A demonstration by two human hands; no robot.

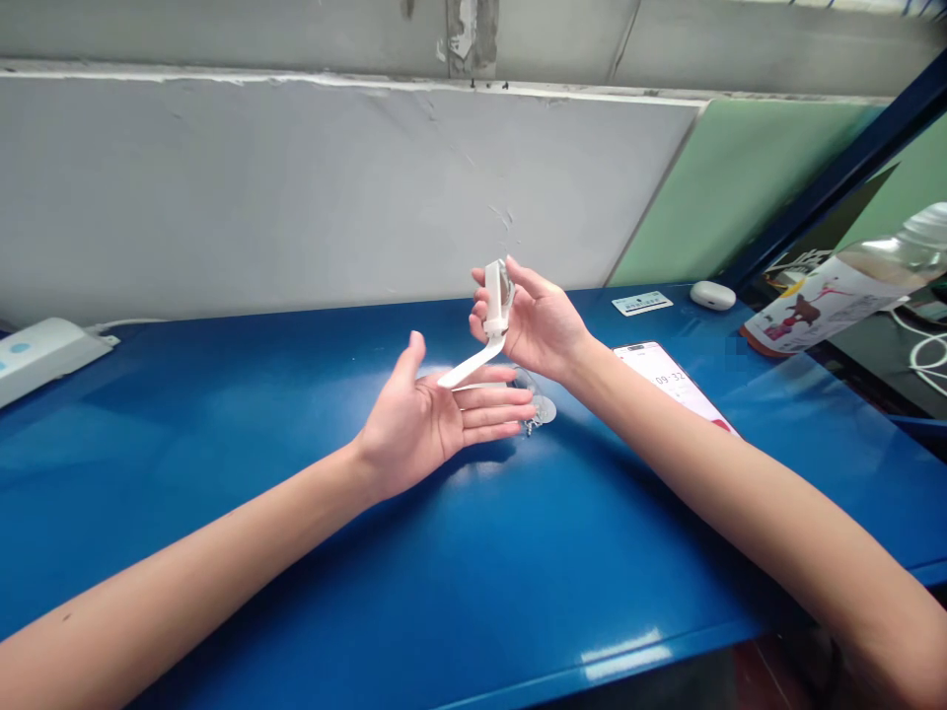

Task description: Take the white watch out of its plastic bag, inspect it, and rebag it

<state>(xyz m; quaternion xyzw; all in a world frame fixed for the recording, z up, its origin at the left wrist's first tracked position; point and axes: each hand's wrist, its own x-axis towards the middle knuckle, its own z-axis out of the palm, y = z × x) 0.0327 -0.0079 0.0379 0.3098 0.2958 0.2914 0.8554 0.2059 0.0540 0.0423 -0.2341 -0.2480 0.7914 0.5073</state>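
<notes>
My right hand is closed around a white plastic piece with an upright block and a bent flat arm slanting down to the left. Palm up and fingers stretched out, my left hand lies under the end of that arm. Whether the arm rests on the palm or hangs just above it, I cannot tell. Partly hidden behind my left fingertips are a clear round piece and some small metal parts, perhaps screws, on the blue table.
A phone showing a timer lies beyond my right forearm. Farther back are a small printed card and a white earbud case. A labelled bottle is at the right. A white power strip sits at the left, before the wall.
</notes>
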